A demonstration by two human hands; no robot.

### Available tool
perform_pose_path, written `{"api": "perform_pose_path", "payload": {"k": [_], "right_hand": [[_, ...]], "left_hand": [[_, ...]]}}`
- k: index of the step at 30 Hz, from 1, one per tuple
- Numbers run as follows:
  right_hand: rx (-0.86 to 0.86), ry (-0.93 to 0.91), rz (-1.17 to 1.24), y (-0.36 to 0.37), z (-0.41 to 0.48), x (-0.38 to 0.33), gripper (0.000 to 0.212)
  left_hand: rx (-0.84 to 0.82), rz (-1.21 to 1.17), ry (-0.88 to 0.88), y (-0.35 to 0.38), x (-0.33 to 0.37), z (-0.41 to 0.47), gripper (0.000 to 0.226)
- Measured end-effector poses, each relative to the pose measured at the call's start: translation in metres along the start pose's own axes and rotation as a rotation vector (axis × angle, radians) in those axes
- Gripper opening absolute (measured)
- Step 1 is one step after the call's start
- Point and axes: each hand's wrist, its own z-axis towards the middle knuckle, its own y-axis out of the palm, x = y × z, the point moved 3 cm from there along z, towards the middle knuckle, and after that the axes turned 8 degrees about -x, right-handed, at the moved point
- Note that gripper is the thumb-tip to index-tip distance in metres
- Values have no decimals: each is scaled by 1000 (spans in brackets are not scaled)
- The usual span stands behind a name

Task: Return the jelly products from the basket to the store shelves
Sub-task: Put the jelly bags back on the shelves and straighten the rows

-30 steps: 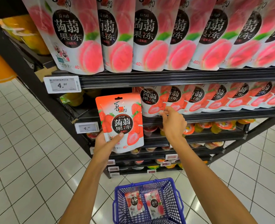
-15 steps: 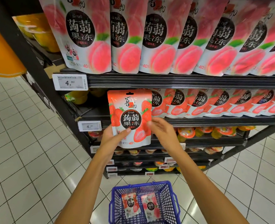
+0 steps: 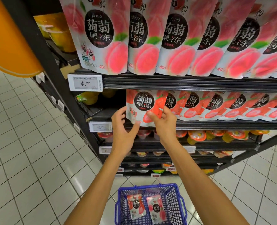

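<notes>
A person stands close to a black store shelf unit, both bare arms reaching up to the second tier. A strawberry konjac jelly pouch [image 3: 143, 107] stands at the left end of a row of strawberry pouches [image 3: 215, 105], its lower edge on the shelf lip [image 3: 215, 123] and its face turned out to the aisle. The right hand [image 3: 163, 120] pinches the pouch's lower right corner, thumb on the front and fingers curled behind the edge, so it is clamped on the pack. The left hand [image 3: 124, 125] is spread open at the pouch's lower left side; its fingertips look to be touching or just beside the edge, and I cannot tell which, but it grips nothing.

Above, a row of larger peach pouches [image 3: 159, 39] fills the upper tier, with a price tag [image 3: 85, 82] reading 4.90 clipped to its rail. Cups of fruit jelly [image 3: 197, 135] line the tiers below.

On the tiled floor between the arms sits a blue wire basket [image 3: 180, 207]. Two small jelly packs lie flat inside: a strawberry one [image 3: 135, 207] on the left and a peach one [image 3: 155, 209] beside it.

By my judgement, this pouch is all but shelved and only wants letting go. At least two packs remain to be returned, so the job looks well short of finished.
</notes>
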Motion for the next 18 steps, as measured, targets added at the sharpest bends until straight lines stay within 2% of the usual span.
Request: {"api": "perform_pose_path", "payload": {"k": [2, 5, 8, 11, 14, 18], "right_hand": [[31, -17, -59, 9, 7, 3, 11], [23, -24, -133, 18, 12, 10, 8], [-66, -23, -243, 14, 12, 15, 24], [-96, -55, -543, -2, 5, 17, 38], [14, -27, -789, -18, -3, 18, 33], [66, 41, -799, -21, -4, 21, 24]], "left_hand": [[-69, 39, 31, 7, 3, 4, 54], [-101, 19, -22, 13, 4, 12, 54], [-94, 21, -31, 15, 3, 12, 55], [-104, 74, -40, 19, -1, 8, 55], [-110, 104, -66, 22, -5, 6, 48], [-111, 125, -112, 25, -5, 2, 42]]}}
